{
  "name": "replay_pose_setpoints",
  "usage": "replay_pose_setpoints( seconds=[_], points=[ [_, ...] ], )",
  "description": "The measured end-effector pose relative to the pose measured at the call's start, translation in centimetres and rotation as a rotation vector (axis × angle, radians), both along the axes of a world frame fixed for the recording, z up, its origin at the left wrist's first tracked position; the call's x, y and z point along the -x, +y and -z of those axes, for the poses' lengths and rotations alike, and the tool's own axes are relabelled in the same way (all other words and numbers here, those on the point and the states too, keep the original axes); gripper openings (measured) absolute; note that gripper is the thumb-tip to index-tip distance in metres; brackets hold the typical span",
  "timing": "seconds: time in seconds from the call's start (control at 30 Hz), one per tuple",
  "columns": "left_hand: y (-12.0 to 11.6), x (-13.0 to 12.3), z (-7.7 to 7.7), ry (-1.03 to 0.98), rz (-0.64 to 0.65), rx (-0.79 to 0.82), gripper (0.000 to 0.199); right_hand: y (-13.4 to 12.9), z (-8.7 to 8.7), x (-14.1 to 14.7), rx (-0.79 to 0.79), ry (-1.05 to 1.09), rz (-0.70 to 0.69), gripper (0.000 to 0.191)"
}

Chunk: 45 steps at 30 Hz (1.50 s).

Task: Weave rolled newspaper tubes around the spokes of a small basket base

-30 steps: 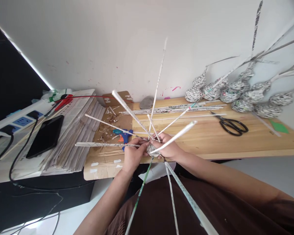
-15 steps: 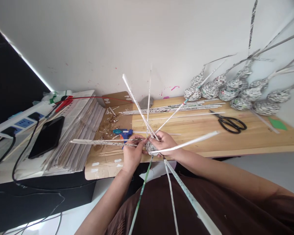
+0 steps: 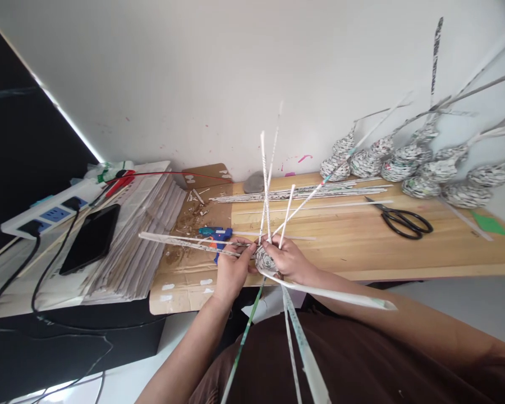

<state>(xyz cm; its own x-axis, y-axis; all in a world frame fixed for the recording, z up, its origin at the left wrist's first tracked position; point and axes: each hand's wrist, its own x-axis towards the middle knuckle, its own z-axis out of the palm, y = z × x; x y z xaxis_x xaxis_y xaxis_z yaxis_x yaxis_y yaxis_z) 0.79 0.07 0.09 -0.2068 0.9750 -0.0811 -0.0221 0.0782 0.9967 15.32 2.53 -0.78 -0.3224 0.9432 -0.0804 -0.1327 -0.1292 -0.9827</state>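
Observation:
Between my hands, at the table's front edge, is a small round woven paper base (image 3: 266, 260) with several rolled-paper sticks fanning out from it. My left hand (image 3: 234, 266) grips its left side, thumb on the rim, beside sticks pointing left. My right hand (image 3: 289, 259) is closed at the upper right, fingers pinched round the weave and the foot of a paper stick (image 3: 287, 216). A thicker white paper stick (image 3: 340, 295) curves off to the right over my right forearm. A green paper stick (image 3: 247, 331) runs down toward my lap.
A blue glue gun (image 3: 219, 235) lies on scrap-strewn cardboard (image 3: 180, 292). Black scissors (image 3: 404, 221) and a bundle of paper sticks (image 3: 303, 192) lie on the wooden table. Several woven gourd shapes (image 3: 421, 168) stand at the back right. Left are stacked newspapers (image 3: 147, 235), a phone (image 3: 91, 238) and a power strip (image 3: 53, 210).
The upright sticks have swung to the right, and the thick white stick has dropped from above my right wrist to across the forearm. More of the woven base shows. The view has shifted slightly.

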Motion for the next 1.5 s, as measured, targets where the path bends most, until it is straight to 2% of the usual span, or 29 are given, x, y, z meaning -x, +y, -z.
replay_pose_setpoints(
  seconds=[0.13,0.27,0.5,0.57,0.63,0.77,0.83,0.9,1.0,1.23,1.4,1.5],
  points=[
    [-0.1,-0.2,-0.1,-0.034,-0.016,-0.001,0.036,0.0,-0.1,0.0,-0.012,-0.057,0.024,0.033],
    [-0.2,-0.6,-0.2,-0.041,0.029,0.01,0.034,-0.1,-0.6,0.2,0.016,-0.085,0.05,0.029],
    [0.3,0.0,-0.4,-0.004,-0.026,-0.03,0.022,-0.1,-3.0,-0.7,0.198,-0.04,-0.049,0.014],
    [0.5,0.4,-0.5,0.014,-0.028,-0.033,0.021,0.2,-3.5,-1.3,0.249,-0.027,-0.042,0.02],
    [0.7,0.8,-0.6,0.024,-0.015,-0.035,0.02,0.5,-3.7,-1.8,0.181,-0.003,-0.078,0.03],
    [0.9,1.2,-0.5,0.009,-0.005,-0.023,0.02,1.0,-3.4,-2.4,-0.092,-0.025,-0.264,0.042],
    [0.9,1.3,-0.3,-0.001,0.008,-0.023,0.021,1.2,-3.4,-2.6,-0.128,-0.048,-0.347,0.039],
    [0.9,1.4,-0.2,-0.005,0.027,-0.035,0.022,1.5,-3.5,-2.8,-0.075,-0.06,-0.385,0.034],
    [0.8,1.4,0.1,0.01,0.031,-0.055,0.023,1.8,-3.4,-2.9,-0.006,-0.088,-0.32,0.034],
    [0.6,1.1,-0.1,0.102,0.018,-0.119,0.016,1.6,-1.8,-2.4,-0.062,-0.118,-0.043,0.036],
    [0.6,1.0,-0.2,0.158,0.01,-0.151,0.015,1.4,-1.3,-2.1,-0.075,-0.05,0.05,0.032],
    [0.6,0.9,0.3,0.195,-0.016,-0.168,0.016,1.1,-1.5,-2.1,0.051,0.019,0.059,0.031]
  ],
)
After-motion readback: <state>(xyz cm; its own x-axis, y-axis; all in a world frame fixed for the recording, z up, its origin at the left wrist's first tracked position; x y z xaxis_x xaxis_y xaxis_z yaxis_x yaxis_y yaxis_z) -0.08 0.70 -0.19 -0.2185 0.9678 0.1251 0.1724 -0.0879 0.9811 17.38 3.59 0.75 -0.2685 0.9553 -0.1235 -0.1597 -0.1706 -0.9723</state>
